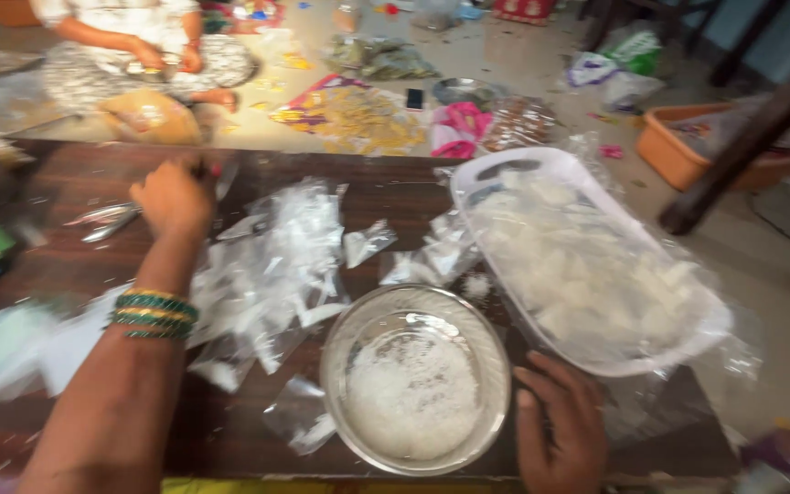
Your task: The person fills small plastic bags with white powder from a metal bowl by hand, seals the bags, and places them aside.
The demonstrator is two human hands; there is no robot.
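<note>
Head view, looking down on the dark wooden table (pixel 66 183): I am reaching my left hand (pixel 174 197) out across it, fingers curled down over something at the far edge. A bit of red and a pale blade-like shape are showing past my knuckles, so it may be a handle, but the blur is too strong for me to tell whether I am gripping it or only touching it. Just to the left of that hand a pair of metal scissors (pixel 102 220) is lying flat, within easy reach for cutting.

Between my arms the pile of opened clear packets (pixel 267 265) is lying loose, kept beside the bowl so each one is near it. The steel bowl (pixel 415 377) is sitting close to my body, partly filled with white grains. My right hand (pixel 555 423) is resting open and flat on the table, fingers spread against the bowl's rim as if steadying it, holding nothing. Beyond it the white plastic tray (pixel 505 165) is standing at an angle, heaped with filled packets under a clear sheet.

Past the table, another person (pixel 130 55) is sitting on the floor, their own hands busy in their lap.
</note>
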